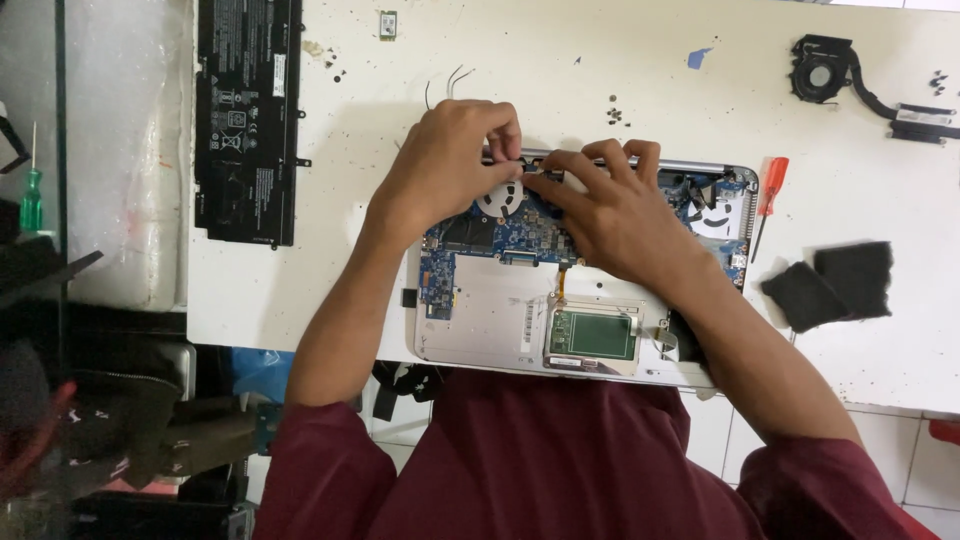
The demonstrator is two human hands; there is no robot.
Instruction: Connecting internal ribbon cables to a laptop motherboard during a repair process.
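Observation:
An opened silver laptop base (490, 320) lies on the white table, its blue circuit board (500, 238) and green touchpad board (592, 335) exposed. My left hand (450, 160) pinches a small part at the laptop's far edge, near the hinge. My right hand (610, 205) rests over the board, its fingertips meeting the left hand's at the same spot. What the fingers hold is too small to make out.
A black flat battery (248, 115) lies at the left. A red-handled screwdriver (768, 195) and two black foam pads (835, 282) lie at the right. A fan with a heat pipe (850, 80) sits at the far right. Small screws (613, 112) are scattered about.

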